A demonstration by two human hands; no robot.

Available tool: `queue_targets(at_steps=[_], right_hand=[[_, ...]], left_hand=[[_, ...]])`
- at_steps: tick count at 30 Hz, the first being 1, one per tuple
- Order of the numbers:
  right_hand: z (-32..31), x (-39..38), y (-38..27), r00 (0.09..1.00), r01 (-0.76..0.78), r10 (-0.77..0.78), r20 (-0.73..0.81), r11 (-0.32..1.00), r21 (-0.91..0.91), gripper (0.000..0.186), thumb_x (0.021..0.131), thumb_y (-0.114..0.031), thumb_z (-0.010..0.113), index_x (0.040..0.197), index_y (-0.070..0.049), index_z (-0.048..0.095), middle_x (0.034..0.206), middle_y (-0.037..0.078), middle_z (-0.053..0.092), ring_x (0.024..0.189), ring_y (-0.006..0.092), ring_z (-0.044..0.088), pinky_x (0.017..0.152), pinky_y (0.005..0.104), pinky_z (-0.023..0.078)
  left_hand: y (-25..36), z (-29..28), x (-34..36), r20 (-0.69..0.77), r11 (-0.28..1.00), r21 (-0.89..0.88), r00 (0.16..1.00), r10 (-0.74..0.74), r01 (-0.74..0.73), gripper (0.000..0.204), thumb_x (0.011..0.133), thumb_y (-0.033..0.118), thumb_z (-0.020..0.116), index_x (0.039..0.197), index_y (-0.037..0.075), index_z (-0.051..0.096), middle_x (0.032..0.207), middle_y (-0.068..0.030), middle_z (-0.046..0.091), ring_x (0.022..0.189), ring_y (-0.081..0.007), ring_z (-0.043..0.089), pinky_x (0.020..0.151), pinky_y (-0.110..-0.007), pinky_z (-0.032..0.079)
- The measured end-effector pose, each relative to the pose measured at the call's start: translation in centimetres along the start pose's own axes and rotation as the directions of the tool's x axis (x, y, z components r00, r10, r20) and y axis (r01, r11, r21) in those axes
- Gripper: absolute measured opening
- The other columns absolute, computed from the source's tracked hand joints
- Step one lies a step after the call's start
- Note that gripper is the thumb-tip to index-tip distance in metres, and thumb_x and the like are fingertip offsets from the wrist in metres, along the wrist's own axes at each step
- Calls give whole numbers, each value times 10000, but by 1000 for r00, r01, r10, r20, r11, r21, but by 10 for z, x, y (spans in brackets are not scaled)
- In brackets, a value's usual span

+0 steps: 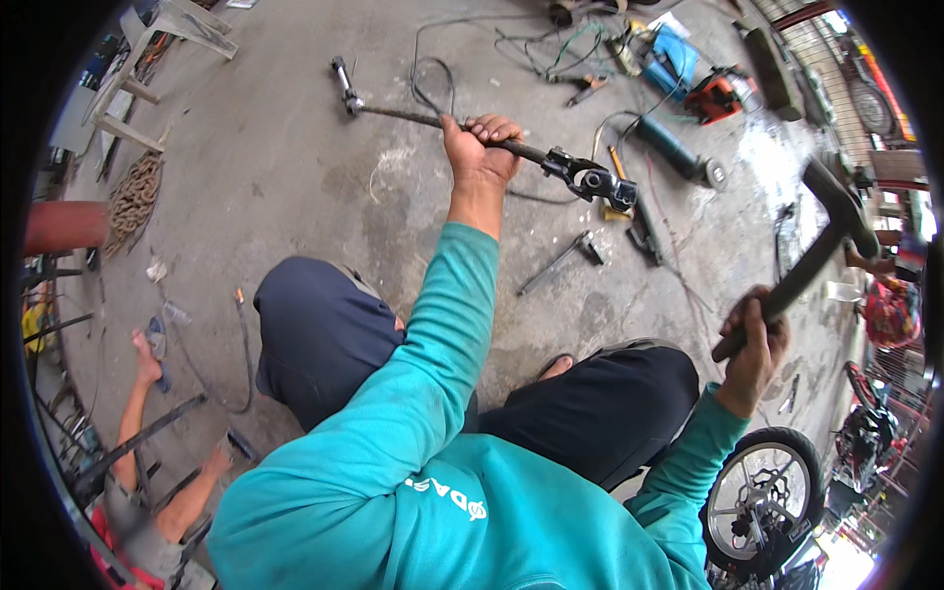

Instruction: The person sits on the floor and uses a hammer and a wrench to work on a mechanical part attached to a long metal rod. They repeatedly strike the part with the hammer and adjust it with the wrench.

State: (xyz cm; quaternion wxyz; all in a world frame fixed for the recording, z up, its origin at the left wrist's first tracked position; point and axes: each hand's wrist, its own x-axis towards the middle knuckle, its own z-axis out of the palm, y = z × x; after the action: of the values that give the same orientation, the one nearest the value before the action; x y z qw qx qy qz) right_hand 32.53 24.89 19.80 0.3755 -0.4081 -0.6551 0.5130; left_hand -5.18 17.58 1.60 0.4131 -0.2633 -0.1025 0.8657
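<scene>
Black metal rod (531,153) is left of the hammer (819,258); your left hand (484,155) has fingers curled round the rod, likely to keep it steady, and your right hand (755,344) has fingers wrapped low on the hammer, maybe so its heavy head can swing

Stained grey concrete floor (295,187); pale bench (195,35) upper left; mesh wall (812,47) right.

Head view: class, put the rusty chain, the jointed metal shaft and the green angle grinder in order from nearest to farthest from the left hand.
1. Jointed metal shaft: gripped in the left hand.
2. Green angle grinder: on the floor, to the hand's right.
3. Rusty chain: heaped at the far left.
</scene>
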Motion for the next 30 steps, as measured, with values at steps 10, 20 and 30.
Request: queue_targets(at_steps=[10, 20, 30], right_hand=[[125, -48, -121, 868, -290, 385, 314, 905, -311, 311, 967, -177, 626, 1204, 13, 556, 776, 11, 543, 586, 88, 515, 515, 229, 418], [128, -96, -103, 944, -235, 222, 243, 972, 24, 250, 949, -199, 647, 1081, -3, 566, 767, 76, 575, 607, 157, 571, 551, 280, 499], [173, -74, -62, 938, -209, 238, 251, 968, -136, 152, 1013, -133, 526, 1090, -4, 545, 766, 46, 568, 569, 120, 546, 516, 253, 466]], left_hand=[[21, 64, -16, 220, 948, -305, 975, -26, 94, 736, 948, 787, 283, 646, 128, 406, 531, 24, 348, 429, -93, 353, 423, -234, 367], [26, 69, -18, 214, 942, -326, 977, -15, 86, 729, 942, 790, 285, 652, 133, 411, 532, 25, 345, 425, -94, 360, 397, -229, 346], [23, 62, -11, 188, 955, -292, 982, 0, 56, 726, 924, 803, 312, 651, 136, 403, 529, 31, 344, 420, -90, 355, 392, -228, 347]])
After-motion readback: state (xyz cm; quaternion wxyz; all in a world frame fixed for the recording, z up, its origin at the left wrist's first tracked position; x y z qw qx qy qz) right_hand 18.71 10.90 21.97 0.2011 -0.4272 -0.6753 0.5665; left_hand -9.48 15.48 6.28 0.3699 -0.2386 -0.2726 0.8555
